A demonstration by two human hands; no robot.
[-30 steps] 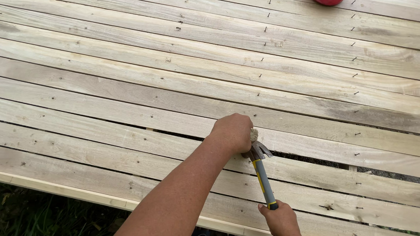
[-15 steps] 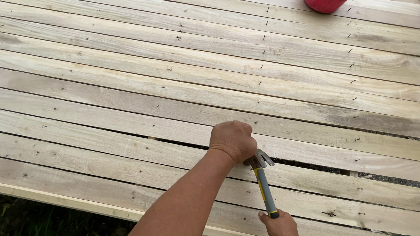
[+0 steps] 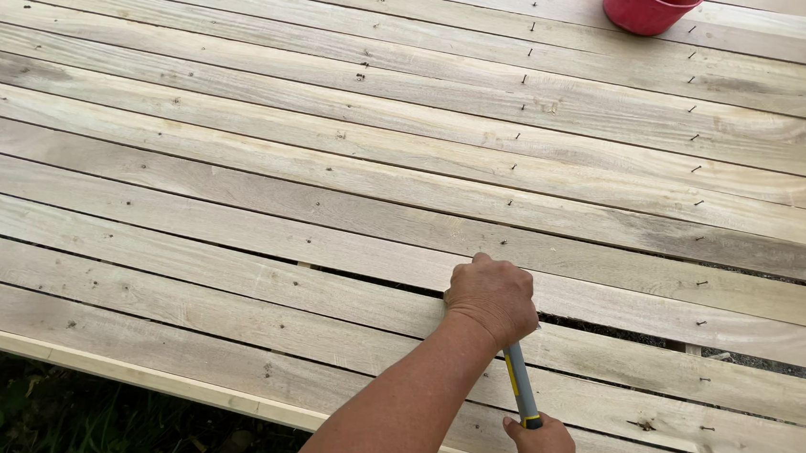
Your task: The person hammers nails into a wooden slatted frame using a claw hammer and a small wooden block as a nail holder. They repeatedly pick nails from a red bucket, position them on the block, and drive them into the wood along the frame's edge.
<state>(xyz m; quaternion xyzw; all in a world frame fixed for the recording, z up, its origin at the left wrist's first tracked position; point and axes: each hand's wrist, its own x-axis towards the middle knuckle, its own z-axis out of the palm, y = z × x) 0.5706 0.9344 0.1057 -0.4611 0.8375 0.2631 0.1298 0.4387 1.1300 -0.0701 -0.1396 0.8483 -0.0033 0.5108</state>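
We see our left hand (image 3: pixel 491 299) curled in a fist on the boards (image 3: pixel 233 194), its grip turned down, so we cannot tell what it holds. Just below it, our right hand (image 3: pixel 546 452) has its grip closed around the hammer (image 3: pixel 520 384) handle's end. The hammer's head hides under the left fist. Far above, a red bucket (image 3: pixel 650 6) is cut off by the top edge.
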